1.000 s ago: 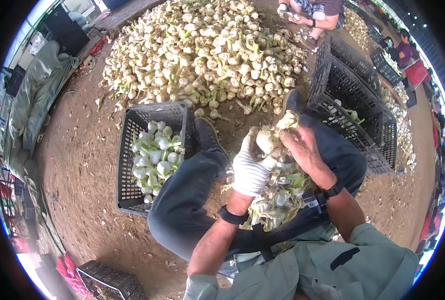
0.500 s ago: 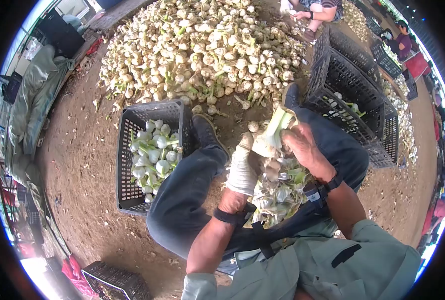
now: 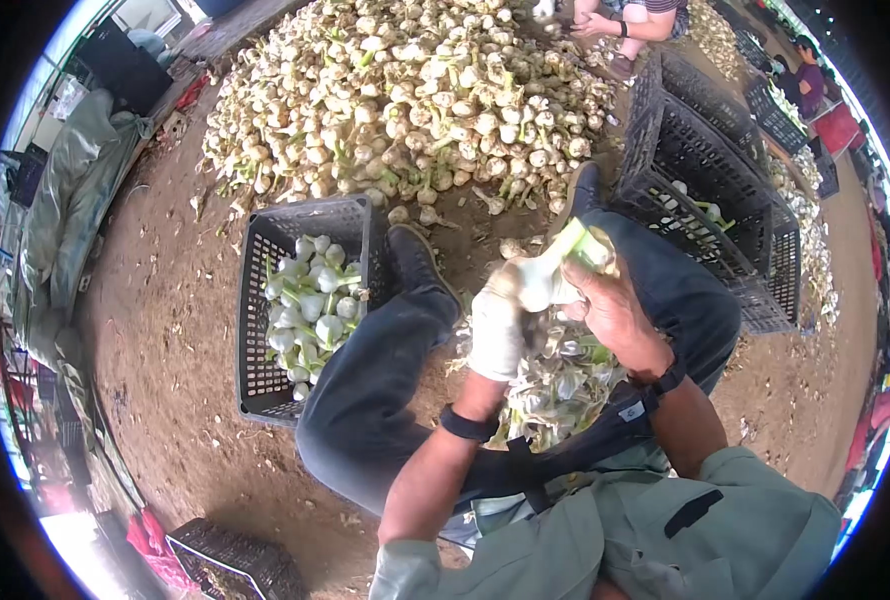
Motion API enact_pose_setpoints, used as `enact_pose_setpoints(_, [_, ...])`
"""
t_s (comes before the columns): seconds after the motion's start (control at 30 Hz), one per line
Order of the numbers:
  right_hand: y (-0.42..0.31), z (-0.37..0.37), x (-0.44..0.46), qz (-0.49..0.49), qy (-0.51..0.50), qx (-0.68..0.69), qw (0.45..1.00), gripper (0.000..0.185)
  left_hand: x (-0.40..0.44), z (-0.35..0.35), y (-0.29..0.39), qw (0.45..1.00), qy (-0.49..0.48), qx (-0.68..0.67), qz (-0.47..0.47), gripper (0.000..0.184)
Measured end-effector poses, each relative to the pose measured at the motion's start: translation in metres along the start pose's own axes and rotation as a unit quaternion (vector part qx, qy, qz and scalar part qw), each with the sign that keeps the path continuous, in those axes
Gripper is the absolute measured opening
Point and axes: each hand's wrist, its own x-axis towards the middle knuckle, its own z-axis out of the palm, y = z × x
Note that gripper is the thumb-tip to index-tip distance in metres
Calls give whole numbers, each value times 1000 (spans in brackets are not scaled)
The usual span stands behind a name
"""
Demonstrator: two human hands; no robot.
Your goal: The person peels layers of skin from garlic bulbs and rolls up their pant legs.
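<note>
Between my hands is a garlic bulb with a thick, pale green stalk pointing up and right. My left hand, in a white glove or wrapping, closes on the bulb's left side; its fingertips are slightly blurred. My right hand is bare and grips the bulb and stalk from the right, with loose skin near its fingers. Below the hands, a heap of peeled garlic skins lies between my legs. To the left, a black crate holds several clean white bulbs with short stalks.
A large pile of unpeeled garlic rises ahead. Stacked black crates stand at the right beside my knee. Another dark crate is at lower left. A person crouches beyond the pile; another person is farther right.
The bulb now looks whiter and smoother, its outer skin partly pulled away toward the right hand. The left hand has turned and shifted slightly around the bulb.
</note>
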Motion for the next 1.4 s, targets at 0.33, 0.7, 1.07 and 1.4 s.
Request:
enact_pose_setpoints(0.33, [24, -2, -3, -15, 94, -116, 989, 22, 11, -11, -23, 991, 75, 1, 110, 59])
enact_pose_setpoints(0.7, [24, 7, -6, -24, 192, 18, 981, 21, 15, -21, -27, 986, 99, -128, -48, 42])
enact_pose_setpoints(1.07, [29, -55, -27, -22, -108, -575, 810, 66, 10, -24, -2, 990, 25, -123, 65, 60])
enact_pose_setpoints(1.4, [30, -7, 0, -318, 14, -541, 778, 33, 7, -15, -22, 974, 17, 145, 171, 44])
